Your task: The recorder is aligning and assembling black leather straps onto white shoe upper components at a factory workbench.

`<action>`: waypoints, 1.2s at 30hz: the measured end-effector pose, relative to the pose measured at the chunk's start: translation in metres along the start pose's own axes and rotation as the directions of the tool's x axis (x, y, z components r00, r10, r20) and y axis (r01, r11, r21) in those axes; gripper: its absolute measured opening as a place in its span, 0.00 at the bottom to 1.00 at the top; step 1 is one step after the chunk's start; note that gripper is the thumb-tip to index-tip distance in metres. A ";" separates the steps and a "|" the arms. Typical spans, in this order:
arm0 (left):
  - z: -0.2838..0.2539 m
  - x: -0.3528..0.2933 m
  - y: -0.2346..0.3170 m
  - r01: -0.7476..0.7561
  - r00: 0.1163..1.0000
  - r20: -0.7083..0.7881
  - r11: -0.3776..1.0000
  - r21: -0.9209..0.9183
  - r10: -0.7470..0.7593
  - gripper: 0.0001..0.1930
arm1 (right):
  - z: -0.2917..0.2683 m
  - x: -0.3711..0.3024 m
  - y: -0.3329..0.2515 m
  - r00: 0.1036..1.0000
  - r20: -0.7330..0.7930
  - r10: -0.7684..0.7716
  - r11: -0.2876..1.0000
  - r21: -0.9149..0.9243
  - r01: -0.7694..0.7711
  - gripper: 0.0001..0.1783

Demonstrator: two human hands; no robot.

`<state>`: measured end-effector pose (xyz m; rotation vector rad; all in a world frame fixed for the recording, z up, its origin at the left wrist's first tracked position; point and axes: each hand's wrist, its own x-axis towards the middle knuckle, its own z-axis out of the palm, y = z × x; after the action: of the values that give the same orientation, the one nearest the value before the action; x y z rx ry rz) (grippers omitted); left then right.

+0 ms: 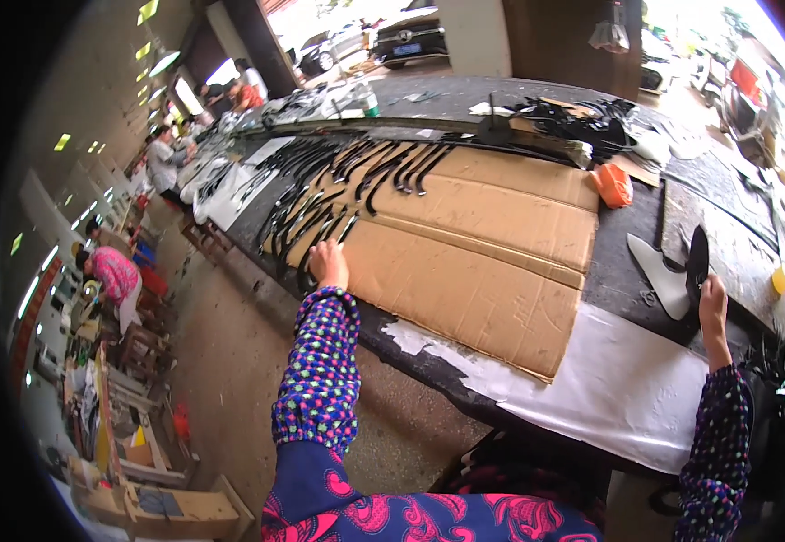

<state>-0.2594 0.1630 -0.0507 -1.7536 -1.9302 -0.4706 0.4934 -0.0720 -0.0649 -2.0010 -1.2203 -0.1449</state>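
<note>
We rest our left hand (327, 265) at the near edge of a brown cardboard sheet (473, 262), fingers bent and pointing away from us; we cannot tell whether they pinch anything, as the back of the hand hides the fingertips. Just beyond and to the left of this hand lie many narrow, glossy black strips (374, 195), some slightly curved, spread over the cardboard's left part and past its left edge. To the right of the hand, the cardboard shows its creases.

With our right hand (714, 307) we grip the lower end of a black, pointed flat piece (698, 253), which stands up above our fingers. Just left of that hand is a pale grey flat piece (659, 275), and farther left and beyond it sits a crumpled orange bag (613, 185). Below and left of the right hand, a shiny silvery sheet (636, 379) covers the near part of the dark table (622, 244). Right of the same hand we see a small yellow object (780, 280).
</note>
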 end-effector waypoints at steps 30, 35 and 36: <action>-0.202 -0.176 0.299 -0.768 0.152 -0.335 -0.102 -0.632 0.930 0.17 | -0.064 -0.190 -0.187 0.936 0.348 -0.052 0.986 -0.134 0.104 0.20; -0.196 -0.172 0.299 -0.798 0.078 -0.381 -0.171 -0.577 0.921 0.20 | -0.070 -0.179 -0.191 0.927 0.374 -0.013 0.973 0.218 -0.074 0.09; -0.197 -0.170 0.297 -0.811 0.049 -0.390 -0.191 -0.553 0.920 0.20 | -0.075 -0.178 -0.192 0.924 0.382 -0.002 0.974 0.212 -0.085 0.09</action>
<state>0.0690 -0.0519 -0.0053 -3.1272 0.1151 -0.4543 0.2662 -0.2011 0.0113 -1.9039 -1.3609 0.4072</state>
